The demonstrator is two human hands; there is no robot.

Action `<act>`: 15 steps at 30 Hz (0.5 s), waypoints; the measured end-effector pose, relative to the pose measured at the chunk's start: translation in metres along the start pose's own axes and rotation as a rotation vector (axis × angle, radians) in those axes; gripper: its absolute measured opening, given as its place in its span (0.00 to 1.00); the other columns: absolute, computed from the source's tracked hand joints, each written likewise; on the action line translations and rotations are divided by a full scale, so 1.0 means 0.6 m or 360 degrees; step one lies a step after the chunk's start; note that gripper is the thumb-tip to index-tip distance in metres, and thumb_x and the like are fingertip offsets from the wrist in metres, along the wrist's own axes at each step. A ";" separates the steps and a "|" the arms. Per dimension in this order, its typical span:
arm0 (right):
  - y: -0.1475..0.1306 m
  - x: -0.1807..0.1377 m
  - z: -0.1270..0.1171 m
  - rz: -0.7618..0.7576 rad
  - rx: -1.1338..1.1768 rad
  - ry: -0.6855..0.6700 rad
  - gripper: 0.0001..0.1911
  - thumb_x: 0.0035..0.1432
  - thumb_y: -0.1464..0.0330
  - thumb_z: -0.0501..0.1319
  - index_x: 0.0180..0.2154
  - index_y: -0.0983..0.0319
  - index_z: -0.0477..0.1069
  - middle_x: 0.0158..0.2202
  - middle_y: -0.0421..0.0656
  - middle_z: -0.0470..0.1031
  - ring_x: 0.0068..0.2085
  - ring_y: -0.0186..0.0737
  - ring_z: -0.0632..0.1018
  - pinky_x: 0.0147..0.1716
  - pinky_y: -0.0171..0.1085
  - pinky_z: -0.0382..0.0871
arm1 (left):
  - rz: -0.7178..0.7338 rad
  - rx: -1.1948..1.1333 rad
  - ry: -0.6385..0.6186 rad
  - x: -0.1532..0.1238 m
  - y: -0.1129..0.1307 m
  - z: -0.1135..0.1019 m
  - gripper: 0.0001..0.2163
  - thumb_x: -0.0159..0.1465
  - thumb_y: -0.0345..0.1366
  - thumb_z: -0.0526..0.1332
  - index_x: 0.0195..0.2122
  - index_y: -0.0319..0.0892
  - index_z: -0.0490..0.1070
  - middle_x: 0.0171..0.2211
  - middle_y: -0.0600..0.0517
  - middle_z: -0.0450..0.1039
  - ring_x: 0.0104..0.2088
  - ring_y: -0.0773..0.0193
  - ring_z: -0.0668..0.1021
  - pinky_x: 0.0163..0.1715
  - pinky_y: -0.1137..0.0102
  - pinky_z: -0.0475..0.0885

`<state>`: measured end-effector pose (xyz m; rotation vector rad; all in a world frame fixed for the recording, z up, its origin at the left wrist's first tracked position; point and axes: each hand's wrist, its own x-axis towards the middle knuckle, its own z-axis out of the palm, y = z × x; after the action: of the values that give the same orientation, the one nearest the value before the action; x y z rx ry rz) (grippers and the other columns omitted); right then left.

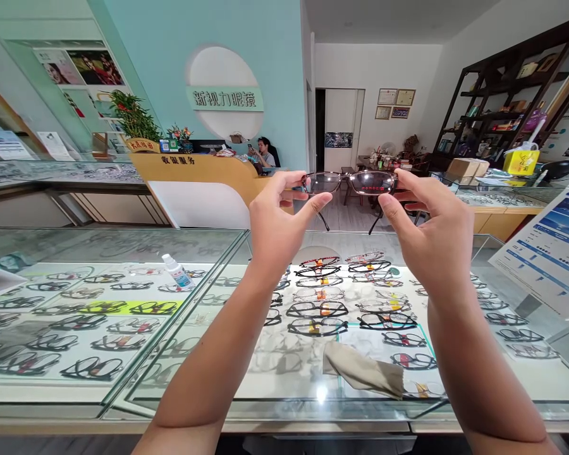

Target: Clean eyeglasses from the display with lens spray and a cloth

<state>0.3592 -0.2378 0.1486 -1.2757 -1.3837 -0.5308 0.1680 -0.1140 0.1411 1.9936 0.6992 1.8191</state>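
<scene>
Both arms reach forward, holding a pair of eyeglasses (pixel 370 182) up above the glass counter. Its frame is dark, and red lettering shows on the right-hand lens. My left hand (pixel 284 212) pinches the left end of the frame between thumb and fingers. At the other end, my right hand (pixel 429 221) grips the frame the same way. The temples hang down and away beneath the lenses. Below, on the counter's glass top, lies a crumpled beige cloth (pixel 364 371).
Rows of eyeglasses (pixel 317 309) fill the glass display case (pixel 284 409). A small spray bottle (pixel 177 273) stands on the left counter. An information sheet (pixel 547 246) stands at right. Behind, a person (pixel 265 155) sits at a wooden reception desk (pixel 208 170); shelves (pixel 502 95) line the right wall.
</scene>
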 end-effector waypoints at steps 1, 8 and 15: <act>0.000 0.000 0.000 0.0001 0.0010 0.0006 0.19 0.71 0.59 0.62 0.60 0.53 0.78 0.51 0.47 0.83 0.49 0.51 0.84 0.50 0.54 0.82 | -0.0003 -0.0005 -0.0006 0.000 -0.001 0.000 0.24 0.58 0.55 0.76 0.51 0.49 0.78 0.50 0.46 0.84 0.42 0.58 0.85 0.42 0.63 0.79; -0.001 -0.001 0.002 0.0008 0.0032 0.0013 0.19 0.71 0.59 0.62 0.59 0.53 0.78 0.53 0.48 0.82 0.51 0.52 0.83 0.51 0.56 0.82 | -0.0027 -0.0051 -0.0035 0.003 -0.010 0.004 0.24 0.59 0.54 0.76 0.52 0.50 0.78 0.52 0.46 0.83 0.45 0.57 0.85 0.42 0.64 0.79; -0.006 -0.002 -0.001 -0.0015 -0.0016 0.0023 0.19 0.71 0.58 0.61 0.59 0.53 0.78 0.51 0.48 0.82 0.51 0.52 0.83 0.51 0.55 0.82 | -0.0063 -0.0134 -0.0091 0.005 -0.017 0.007 0.25 0.60 0.54 0.75 0.54 0.48 0.78 0.53 0.43 0.83 0.47 0.56 0.86 0.45 0.64 0.80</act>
<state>0.3563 -0.2400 0.1489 -1.2716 -1.3774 -0.5529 0.1709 -0.1036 0.1372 1.9557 0.6300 1.7326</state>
